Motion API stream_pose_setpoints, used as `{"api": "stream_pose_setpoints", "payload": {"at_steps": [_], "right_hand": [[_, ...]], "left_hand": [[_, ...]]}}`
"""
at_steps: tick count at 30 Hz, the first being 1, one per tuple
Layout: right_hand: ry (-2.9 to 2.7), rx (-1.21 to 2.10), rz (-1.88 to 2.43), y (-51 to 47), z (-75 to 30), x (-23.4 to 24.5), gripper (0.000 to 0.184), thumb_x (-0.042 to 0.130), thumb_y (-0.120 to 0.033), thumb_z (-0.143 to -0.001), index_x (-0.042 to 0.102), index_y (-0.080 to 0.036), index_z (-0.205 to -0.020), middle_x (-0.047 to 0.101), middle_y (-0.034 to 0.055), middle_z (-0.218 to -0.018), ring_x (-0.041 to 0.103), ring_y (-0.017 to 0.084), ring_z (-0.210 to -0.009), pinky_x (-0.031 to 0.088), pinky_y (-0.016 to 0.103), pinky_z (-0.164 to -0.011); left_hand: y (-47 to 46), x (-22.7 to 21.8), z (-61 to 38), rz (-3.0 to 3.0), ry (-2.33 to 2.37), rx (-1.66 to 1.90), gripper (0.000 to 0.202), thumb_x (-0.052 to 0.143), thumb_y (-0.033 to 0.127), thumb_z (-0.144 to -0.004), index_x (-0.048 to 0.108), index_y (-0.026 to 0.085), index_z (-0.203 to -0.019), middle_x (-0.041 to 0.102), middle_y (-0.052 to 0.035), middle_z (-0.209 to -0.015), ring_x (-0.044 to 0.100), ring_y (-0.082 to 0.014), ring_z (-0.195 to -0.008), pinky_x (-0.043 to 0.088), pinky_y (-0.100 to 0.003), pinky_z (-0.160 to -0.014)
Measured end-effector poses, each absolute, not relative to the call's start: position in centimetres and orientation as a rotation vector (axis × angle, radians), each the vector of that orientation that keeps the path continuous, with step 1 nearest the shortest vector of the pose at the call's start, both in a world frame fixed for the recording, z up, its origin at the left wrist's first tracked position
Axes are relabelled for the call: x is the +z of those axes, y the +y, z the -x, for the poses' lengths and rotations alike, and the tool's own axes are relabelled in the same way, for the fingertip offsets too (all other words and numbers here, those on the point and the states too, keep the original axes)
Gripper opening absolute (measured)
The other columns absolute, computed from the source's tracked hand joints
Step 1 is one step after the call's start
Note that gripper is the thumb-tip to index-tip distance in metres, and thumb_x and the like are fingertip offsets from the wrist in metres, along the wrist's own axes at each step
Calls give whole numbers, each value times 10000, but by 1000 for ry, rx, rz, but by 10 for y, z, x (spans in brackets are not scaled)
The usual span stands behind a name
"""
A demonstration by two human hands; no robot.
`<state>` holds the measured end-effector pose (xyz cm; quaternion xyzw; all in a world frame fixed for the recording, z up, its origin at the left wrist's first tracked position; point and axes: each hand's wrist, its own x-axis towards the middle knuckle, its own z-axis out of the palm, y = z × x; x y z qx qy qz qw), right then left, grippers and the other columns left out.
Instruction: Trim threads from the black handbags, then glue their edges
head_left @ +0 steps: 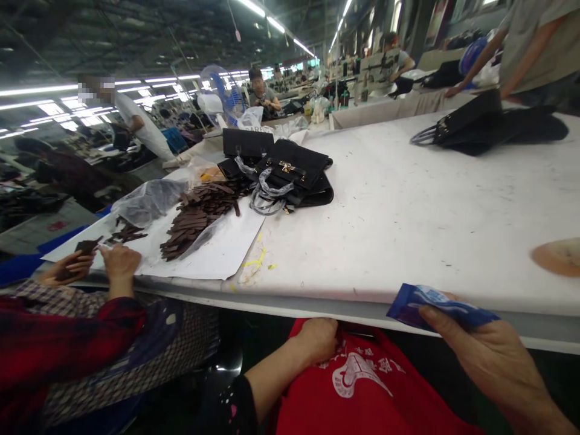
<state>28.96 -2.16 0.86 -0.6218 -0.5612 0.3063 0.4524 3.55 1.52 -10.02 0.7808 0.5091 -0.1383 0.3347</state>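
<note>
My left hand (319,339) is closed on the upper edge of a red apron (362,393) with white printing, just below the table edge. A dark slit shows in the cloth beside my fist. In my right hand (493,356), a blue and white plastic packet (435,305) is pinched under the thumb, over the table's front edge. Most of the fingers there are hidden behind the packet. Away from both hands, a black handbag (294,169) with a gold clasp and plastic-wrapped handles lies on the white table (408,223).
Dark brown strips (194,217) are heaped on a white sheet at left, by a clear plastic bag (149,202). A co-worker's hands (120,263) handle dark pieces there. More black bags (484,127) lie at the far right. A blurred tan object (557,257) shows at the right edge.
</note>
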Motion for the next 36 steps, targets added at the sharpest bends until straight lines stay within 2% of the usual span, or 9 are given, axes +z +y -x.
{"api": "stream_pose_setpoints", "payload": {"at_steps": [2, 5, 10, 14, 17, 20, 24, 31, 36], "right_hand": [[-1372, 828, 1512, -25, -290, 4, 288, 697, -521, -790, 799, -274, -897, 789, -15, -825, 750, 222, -745, 617, 236, -708], [-1399, 981, 1453, -29, -288, -2, 302, 695, -491, -813, 791, -252, -970, 790, 2, -880, 745, 222, -789, 611, 241, -751], [-1386, 1162, 1319, -22, -271, -9, 278, 646, -459, -875, 768, -246, -1006, 777, 7, -935, 726, 203, -842, 593, 232, -776], [-1498, 1254, 1093, -8, -246, -19, 259, 605, -418, -915, 751, -218, -990, 759, 21, -932, 706, 185, -837, 587, 260, -794], [-1594, 1267, 945, 4, -223, -36, 292, 562, -415, -942, 739, -203, -1037, 750, 48, -974, 691, 189, -881, 576, 299, -834], [-1697, 1357, 826, 10, -197, -58, 340, 488, -423, -980, 715, -204, -1107, 737, 66, -1057, 672, 188, -949, 539, 325, -912], [-1807, 1422, 700, 7, -168, -86, 343, 465, -432, -987, 712, -218, -1092, 734, 60, -1063, 667, 193, -987, 506, 324, -956], [-1775, 1318, 704, 8, -154, -105, 368, 426, -494, -975, 699, -248, -983, 712, 41, -916, 691, 236, -918, 543, 339, -884], [-1778, 1331, 615, 12, -144, -129, 326, 431, -487, -966, 676, -272, -967, 701, 29, -919, 674, 234, -896, 536, 337, -862]], "left_hand": [[9, -105, -35, -2050, 1428, -373, 596, 555, 197, -802, 469, 92, -1383, 647, -246, -1224, 675, -385, -1010, 531, -510, -852], [0, -105, -25, -2047, 1511, -335, 651, 553, 209, -804, 399, 115, -1429, 637, -210, -1256, 665, -365, -1041, 525, -501, -896], [-7, -103, 4, -2006, 1559, -36, 591, 564, 211, -841, 436, 263, -1415, 528, -46, -1447, 522, -213, -1299, 390, -302, -1114], [-4, -112, 14, -1911, 1752, -83, 344, 568, 298, -866, 623, 207, -1194, 606, -92, -1255, 621, -238, -1127, 462, -331, -1011], [1, -120, 13, -1907, 1760, -137, 283, 596, 358, -846, 678, 190, -1057, 633, -106, -1168, 649, -276, -1043, 491, -377, -941], [4, -125, 13, -1918, 1730, -151, 307, 594, 334, -837, 669, 201, -1104, 650, -110, -1184, 643, -291, -1068, 484, -385, -936], [11, -126, 22, -1909, 1717, -147, 303, 539, 358, -876, 685, 159, -1052, 714, -130, -1033, 670, -300, -988, 498, -377, -860], [44, -107, 36, -1955, 1632, -85, 172, 558, 244, -819, 709, 162, -805, 718, -70, -817, 659, -255, -795, 491, -326, -702], [41, -105, 38, -1976, 1615, -48, 162, 564, 216, -813, 700, 168, -887, 716, -52, -848, 640, -238, -807, 494, -311, -700]]}}
